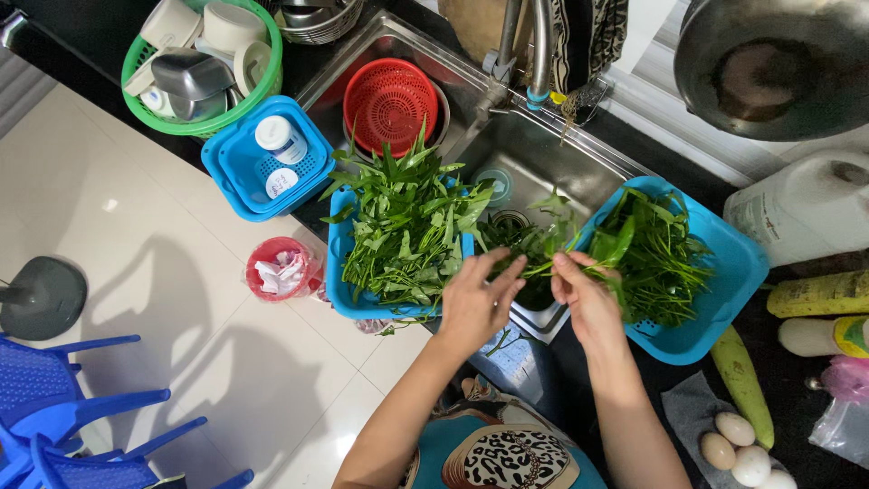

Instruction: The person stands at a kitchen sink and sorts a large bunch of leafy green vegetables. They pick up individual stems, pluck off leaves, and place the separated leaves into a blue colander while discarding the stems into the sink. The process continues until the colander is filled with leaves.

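Far left: stacked blue plastic chairs (63,398) on pale floor tiles, then a small red plastic bin (282,269). On the bench, a green round plastic basket of cups and bowls (201,63) and a blue square plastic basket with white jars (269,156). In the steel sink (534,163), a red round plastic colander (391,104).

Next, a blue plastic tub heaped with leafy green stems (403,235), touching the sink's left edge. Left hand (475,303) and right hand (588,303) are close together over the sink, both pinched on one thin green leafy stalk (534,264); left fingers grip its left end, right fingertips its right. Step looks like picking through greens, stalk by stalk. Next move likely calls for snapping or stripping, then dropping it into a basket. Stalk lies roughly horizontal, long axis left-right, leaves trailing right toward the blue plastic basket of sorted greens (679,263). Far right: pale eggs (738,444), green gourd (742,380).
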